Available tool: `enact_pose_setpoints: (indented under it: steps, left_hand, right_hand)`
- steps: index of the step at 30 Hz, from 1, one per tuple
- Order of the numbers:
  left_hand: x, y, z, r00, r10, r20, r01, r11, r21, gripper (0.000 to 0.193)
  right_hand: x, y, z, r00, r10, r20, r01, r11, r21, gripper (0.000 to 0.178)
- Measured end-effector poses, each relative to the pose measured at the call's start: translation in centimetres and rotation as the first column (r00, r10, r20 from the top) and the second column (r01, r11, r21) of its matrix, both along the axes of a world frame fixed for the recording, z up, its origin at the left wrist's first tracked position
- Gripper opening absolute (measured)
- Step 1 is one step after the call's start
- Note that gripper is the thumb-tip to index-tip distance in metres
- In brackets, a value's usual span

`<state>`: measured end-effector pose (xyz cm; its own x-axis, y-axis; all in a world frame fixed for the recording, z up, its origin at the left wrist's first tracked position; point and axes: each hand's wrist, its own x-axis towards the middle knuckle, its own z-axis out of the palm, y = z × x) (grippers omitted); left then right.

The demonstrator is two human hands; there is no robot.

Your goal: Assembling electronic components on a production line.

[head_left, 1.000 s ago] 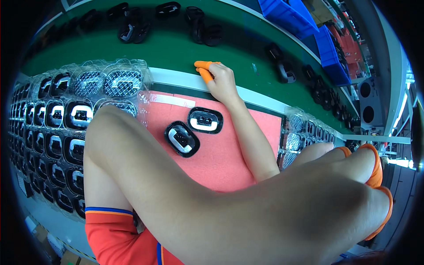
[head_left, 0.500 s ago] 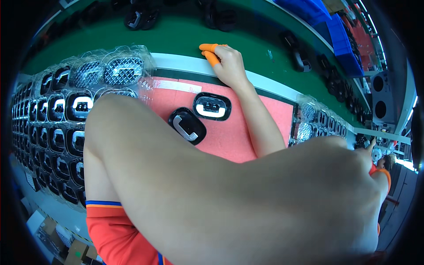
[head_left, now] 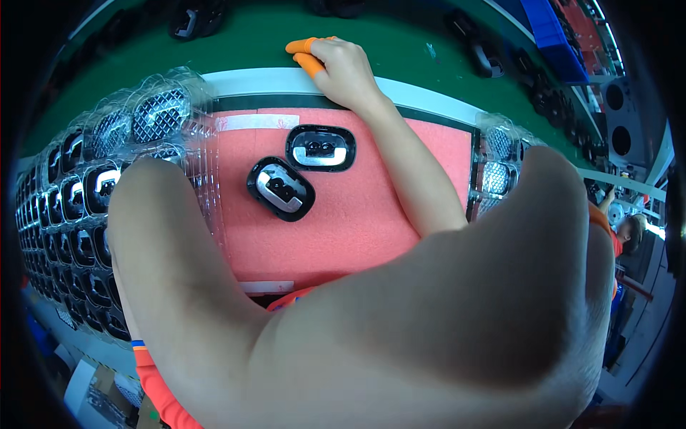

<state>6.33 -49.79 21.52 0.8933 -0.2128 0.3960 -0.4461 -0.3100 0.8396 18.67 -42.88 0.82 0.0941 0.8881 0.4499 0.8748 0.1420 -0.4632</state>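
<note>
Across the back of the workshop runs a green conveyor belt (head_left: 243,46) edged by a white rail (head_left: 239,82), with dark parts (head_left: 196,18) standing along it. At far left, clear plastic trays (head_left: 209,168) sit stacked; many compartments hold rounded black housings (head_left: 73,196) with silver bands, while some nearer the belt show a crisscross silver pattern. Next comes the tabletop, covered by a pink mat (head_left: 336,218). Lying on it are a diagonally turned black housing (head_left: 281,189) and, just right of and behind it, a crosswise black housing (head_left: 320,148); whether their rims touch cannot be told. The right hand (head_left: 346,69) lies over the rail and belt, its grip closed, the orange-sheathed thumb and forefinger drawn together. Beyond that forearm, more clear trays (head_left: 506,154) carry compartments partly hidden by the left arm. A blue bin (head_left: 554,46) above contains dark pieces, too dim to identify. The left hand (head_left: 557,272) looms close to the camera, blurred; its grip cannot be read. At far right, a co-worker in red (head_left: 617,247) is partly visible.
</note>
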Motion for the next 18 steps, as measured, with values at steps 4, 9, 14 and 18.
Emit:
enact_pose_setpoints:
  steps: [4, 9, 14, 18]
  left_hand:
    - [0.6, -0.2, -0.8, 1.0, 0.031, 0.003, -0.032, 0.997, 0.07, 0.014]
    - [0.5, 0.0, -2.3, 0.997, 0.077, 0.022, -0.08, 0.982, 0.17, 0.015]
    - [1.0, -0.2, -3.5, 0.993, 0.094, 0.074, -0.11, 0.96, 0.258, 0.015]
    - [1.5, 0.0, -4.7, 0.988, 0.107, 0.108, -0.137, 0.936, 0.323, 0.015]
  right_hand:
    - [-0.5, 0.5, -0.7, 0.999, 0.025, -0.019, -0.023, 0.994, 0.104, 0.016]
    - [-0.3, 0.1, 0.1, 0.998, 0.053, -0.02, -0.051, 0.995, 0.09, 0.016]
    - [0.1, 0.0, -1.0, 0.999, 0.009, 0.052, -0.014, 0.996, 0.09, 0.017]
    - [0.1, 0.0, -0.6, 0.998, -0.014, 0.068, 0.011, 0.999, 0.037, 0.012]
